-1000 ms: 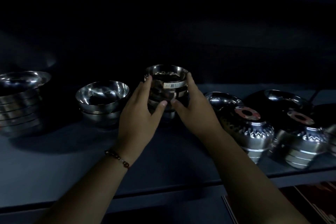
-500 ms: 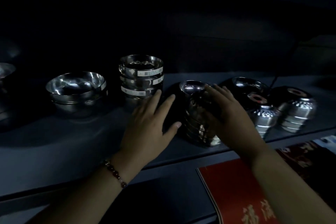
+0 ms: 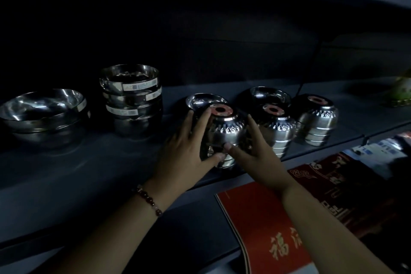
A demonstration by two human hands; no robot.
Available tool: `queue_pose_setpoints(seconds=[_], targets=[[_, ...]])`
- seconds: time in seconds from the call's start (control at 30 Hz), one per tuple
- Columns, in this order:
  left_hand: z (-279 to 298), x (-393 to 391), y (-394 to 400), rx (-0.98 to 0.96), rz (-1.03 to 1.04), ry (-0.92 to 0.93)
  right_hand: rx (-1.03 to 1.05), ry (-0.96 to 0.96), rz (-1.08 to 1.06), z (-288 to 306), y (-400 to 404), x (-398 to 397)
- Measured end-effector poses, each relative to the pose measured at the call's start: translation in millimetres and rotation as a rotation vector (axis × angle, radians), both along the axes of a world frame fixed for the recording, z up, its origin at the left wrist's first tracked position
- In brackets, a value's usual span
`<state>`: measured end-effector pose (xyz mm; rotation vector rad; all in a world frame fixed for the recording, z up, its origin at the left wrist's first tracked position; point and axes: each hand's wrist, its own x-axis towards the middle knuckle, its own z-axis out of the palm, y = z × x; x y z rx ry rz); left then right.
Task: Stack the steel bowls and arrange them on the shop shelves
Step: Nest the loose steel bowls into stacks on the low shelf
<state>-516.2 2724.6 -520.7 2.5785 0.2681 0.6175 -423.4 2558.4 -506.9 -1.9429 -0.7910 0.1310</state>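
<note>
Both of your hands close around one inverted stack of steel bowls [image 3: 224, 135] standing near the front edge of the shelf [image 3: 93, 167], roughly midway along it. Your left hand [image 3: 189, 151] wraps the stack's left flank, fingers reaching up toward the top and thumb curled across the lower front. Your right hand [image 3: 251, 151] cups the right flank, its thumb meeting the left thumb at the front. The bowls are nested mouth-down; the top one shows a red round sticker on its base and a band of embossed triangular teeth around its shoulder, and plain polished rims step out beneath it.

Just behind the held stack sits an upright bowl [image 3: 204, 101], mouth up. To the right along the front edge stand two more inverted stacks of the same pattern, the nearer stack [image 3: 275, 131] just beside your right hand and the farther stack [image 3: 315, 120] beyond it, with another upright bowl [image 3: 270, 95] behind them. Toward the left end stand a labelled upright stack [image 3: 131, 98] and a stack of wide shallow bowls [image 3: 44, 113]. A red printed box [image 3: 266, 229] lies below the shelf's front edge. A beaded bracelet [image 3: 149, 200] circles your left wrist.
</note>
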Motion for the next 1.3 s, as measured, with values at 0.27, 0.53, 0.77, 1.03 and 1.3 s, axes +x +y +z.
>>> queue_pose_setpoints(seconds=[0.27, 0.53, 0.77, 1.03, 1.3], targets=[[-12.0, 6.6, 12.0, -0.363, -0.139, -0.111, 0.06, 0.114, 0.068, -8.5, -0.6, 11.5], [-10.3, -23.0, 25.8, -0.444, -0.068, -0.103, 0.002, 0.034, 0.114, -11.0, 8.8, -6.3], [-6.7, -65.2, 45.0, -0.518, -0.021, -0.127, -0.068, -0.042, 0.192, -7.9, 45.8, -29.4], [-1.5, -84.7, 62.9, -0.483, -0.003, -0.12, -0.061, -0.063, 0.201, -3.0, 61.4, -50.6], [28.1, -70.4, 45.7, -0.354, -0.091, -0.195, 0.004, -0.122, 0.062, 19.2, 32.1, -55.9]])
